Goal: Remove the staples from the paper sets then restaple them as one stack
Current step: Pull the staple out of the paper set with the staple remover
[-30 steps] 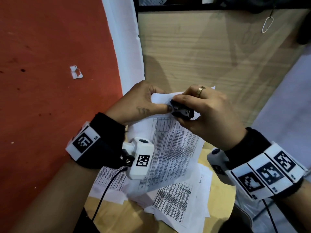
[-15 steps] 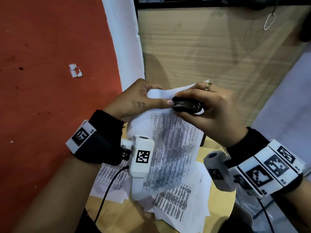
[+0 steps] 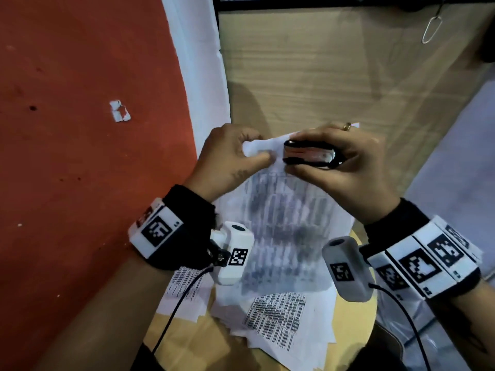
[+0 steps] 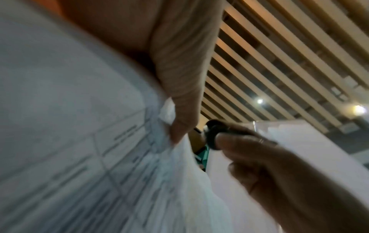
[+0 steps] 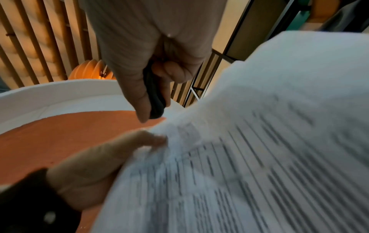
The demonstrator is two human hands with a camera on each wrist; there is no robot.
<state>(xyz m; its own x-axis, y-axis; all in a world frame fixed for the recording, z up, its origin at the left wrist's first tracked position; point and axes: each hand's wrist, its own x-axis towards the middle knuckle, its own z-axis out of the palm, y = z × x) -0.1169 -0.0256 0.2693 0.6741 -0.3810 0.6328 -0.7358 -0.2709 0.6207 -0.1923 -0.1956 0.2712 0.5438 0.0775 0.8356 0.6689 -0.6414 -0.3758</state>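
I hold a printed paper set (image 3: 284, 226) up in the air in the head view. My left hand (image 3: 235, 159) pinches its top left corner (image 3: 258, 149) between thumb and fingers. My right hand (image 3: 345, 167) grips a small black stapler (image 3: 308, 156) whose mouth sits at the paper's top edge, just right of the left thumb. The left wrist view shows my left thumb (image 4: 179, 97) on the paper (image 4: 79, 141) and the stapler (image 4: 214, 135) beyond. In the right wrist view the stapler (image 5: 154, 97) lies between thumb and fingers above the blurred paper (image 5: 259, 157).
More printed sheets (image 3: 273, 317) lie spread on a round wooden stool (image 3: 348, 349) below my hands. A red floor (image 3: 80, 156) lies left, with a torn paper scrap (image 3: 119, 111). A wooden panel (image 3: 334, 76) stands ahead, with a metal clip (image 3: 431, 28) hanging on it.
Both hands rose slightly with the paper. My right hand turned the stapler so its side faces up and brought it level with the paper's top edge.
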